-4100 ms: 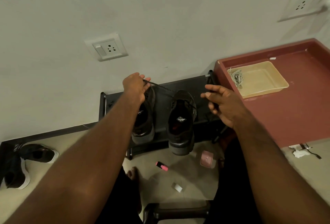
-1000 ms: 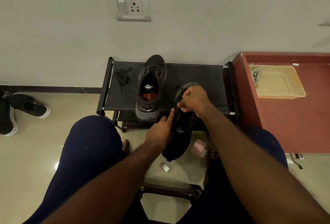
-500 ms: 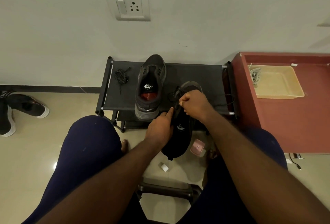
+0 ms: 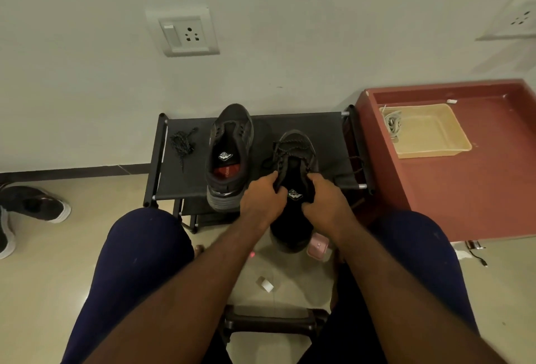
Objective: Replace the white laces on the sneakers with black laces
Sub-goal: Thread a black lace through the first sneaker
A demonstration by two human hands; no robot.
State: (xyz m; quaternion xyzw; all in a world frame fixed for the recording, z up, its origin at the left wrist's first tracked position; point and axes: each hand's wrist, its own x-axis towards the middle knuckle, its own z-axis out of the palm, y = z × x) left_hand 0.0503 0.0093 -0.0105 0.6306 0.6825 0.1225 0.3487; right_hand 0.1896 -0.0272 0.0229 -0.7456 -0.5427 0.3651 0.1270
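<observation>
Left hand (image 4: 262, 198) had joined right hand (image 4: 324, 202), both grips clamping the sneaker (image 4: 291, 228); slack black lace (image 4: 290, 147) at 12 o'clock risked unthreading.

Black fabric-topped rack (image 4: 324, 128) against wall: coiled black lace (image 4: 182, 143) at left end, unlaced sneaker (image 4: 229, 157) mid-top (heel overhanging front edge), laced sneaker (image 4: 295, 146) toe-end over right part. Red table (image 4: 464, 189) alongside carries beige tray (image 4: 435, 151).

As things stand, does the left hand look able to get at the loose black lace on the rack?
Probably yes: the lace lies uncovered left of the unlaced sneaker. But the left hand grips the laced sneaker and must let go first.
</observation>
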